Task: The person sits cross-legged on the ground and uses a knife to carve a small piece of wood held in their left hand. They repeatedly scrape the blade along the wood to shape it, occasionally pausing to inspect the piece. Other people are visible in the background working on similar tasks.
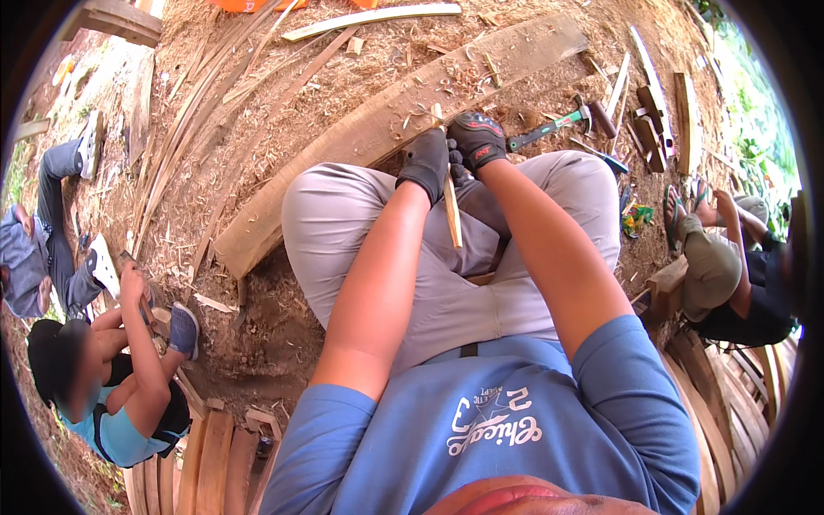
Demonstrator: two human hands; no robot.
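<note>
A narrow, pale wooden stick [451, 215] runs lengthwise between my gloved hands, one end above them and the other pointing back toward my lap. My left hand [424, 160], in a dark glove, is closed around its upper part. Right beside it, my right hand [477, 140], in a black glove with red marks, has its fingers curled in against the stick. Whatever the right fingers hold is hidden. A long, thick wooden plank [343, 163] lies on the ground just beyond my hands, curved in the picture.
A hammer with a green handle [547, 129] lies right of my hands, near wooden hand planes [650, 129]. Shavings and thin strips [193, 120] cover the ground. People sit at left [142, 369] and right [721, 266]; another person's legs [64, 223] show far left. Stacked boards [215, 455] lie behind me.
</note>
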